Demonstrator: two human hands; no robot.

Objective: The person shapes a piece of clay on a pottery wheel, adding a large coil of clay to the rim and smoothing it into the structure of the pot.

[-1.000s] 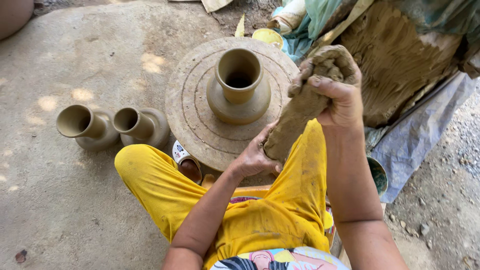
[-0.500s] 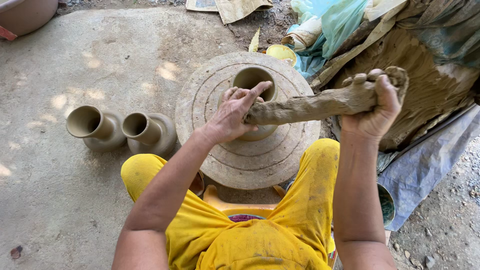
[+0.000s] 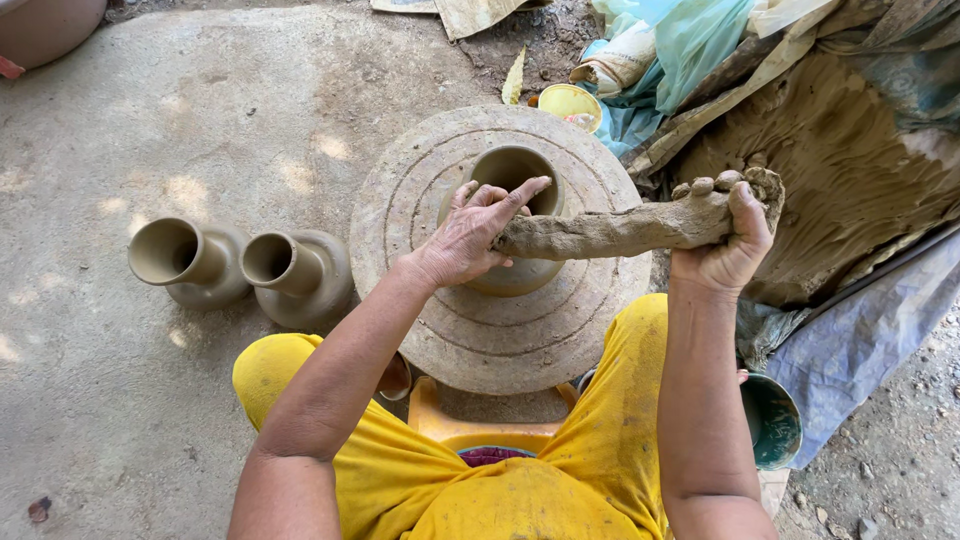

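Since half a second ago the clay roll (image 3: pixel 610 230) drops lower, lying level over the wet pot (image 3: pixel 510 225) on the wheel (image 3: pixel 470 340). Right hand (image 3: pixel 730 245) stays clamped around its thick end, left hand (image 3: pixel 470 235) pinches the thin end at the pot's rim.

Bare concrete floor (image 3: pixel 200 120) lies open left of the potter's wheel (image 3: pixel 440 330); two clay vases (image 3: pixel 240 265) crowd its left edge, and a clay heap (image 3: pixel 840 170) blocks the right.

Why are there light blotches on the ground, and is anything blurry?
Head view: soft shade overall, with pale dappled sun spots on the concrete floor; the clay roll, left hand and right hand look sharp, no glare; the two vases seem to lean outward, perhaps lens distortion.
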